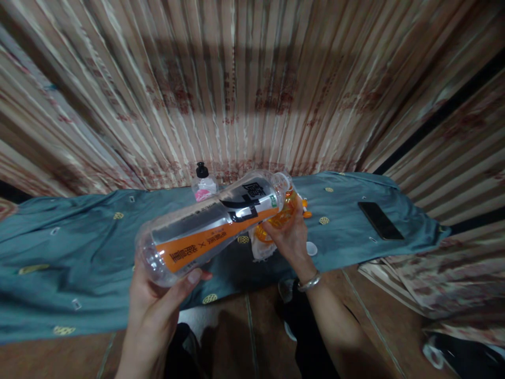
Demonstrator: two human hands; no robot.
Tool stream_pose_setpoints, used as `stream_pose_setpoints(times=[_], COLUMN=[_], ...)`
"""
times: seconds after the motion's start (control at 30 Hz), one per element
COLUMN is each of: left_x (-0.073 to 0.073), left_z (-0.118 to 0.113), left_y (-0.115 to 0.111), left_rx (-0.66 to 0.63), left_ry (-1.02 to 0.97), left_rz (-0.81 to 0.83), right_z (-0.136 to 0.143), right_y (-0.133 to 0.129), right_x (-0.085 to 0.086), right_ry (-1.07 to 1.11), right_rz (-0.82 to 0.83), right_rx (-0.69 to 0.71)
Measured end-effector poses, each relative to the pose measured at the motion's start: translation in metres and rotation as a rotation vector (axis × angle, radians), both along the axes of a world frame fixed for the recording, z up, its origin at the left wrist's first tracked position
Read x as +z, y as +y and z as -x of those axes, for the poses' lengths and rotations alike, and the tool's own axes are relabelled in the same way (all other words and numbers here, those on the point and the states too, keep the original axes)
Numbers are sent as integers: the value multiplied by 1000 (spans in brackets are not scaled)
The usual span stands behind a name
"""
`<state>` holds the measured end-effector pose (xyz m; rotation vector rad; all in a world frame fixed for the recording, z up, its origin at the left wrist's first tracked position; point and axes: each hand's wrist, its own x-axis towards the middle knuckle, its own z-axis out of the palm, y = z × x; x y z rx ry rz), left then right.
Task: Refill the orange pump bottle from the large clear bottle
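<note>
Beyond the large clear bottle (213, 226), its base clasped in the left hand's (158, 297) closed grip, stands a black-capped bottle (204, 188), while rightward the right hand (292, 238) wraps an orange container (284, 213), contents unclear, and farther right the worktop (339, 237) bears a white cap (311, 248) and a phone (379, 220).

Behind the large plastic bottle (213, 226), most fingers of the left hand (155, 302) are hidden. Just beyond it, the dispenser bottle (205, 184) has its lower part covered. Beside its neck, the right hand (290, 234) partly hides an orange-tinted container (287, 206); small orange items (306, 213) there are too blurred to name.
</note>
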<state>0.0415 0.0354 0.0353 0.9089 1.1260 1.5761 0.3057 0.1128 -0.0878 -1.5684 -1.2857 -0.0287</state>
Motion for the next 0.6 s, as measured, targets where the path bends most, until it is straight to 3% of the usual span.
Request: stream_pose_setpoints(times=[0.4,0.6], left_x=[-10,-5], left_z=[9,4], left_y=[4,2], left_rx=[-38,-6], left_ry=[25,-5], left_rz=[-54,-22], right_z=[0,1], right_y=[-1,0], right_x=[0,0], right_ry=[-18,-12], right_rz=[2,10], right_rx=[5,-11])
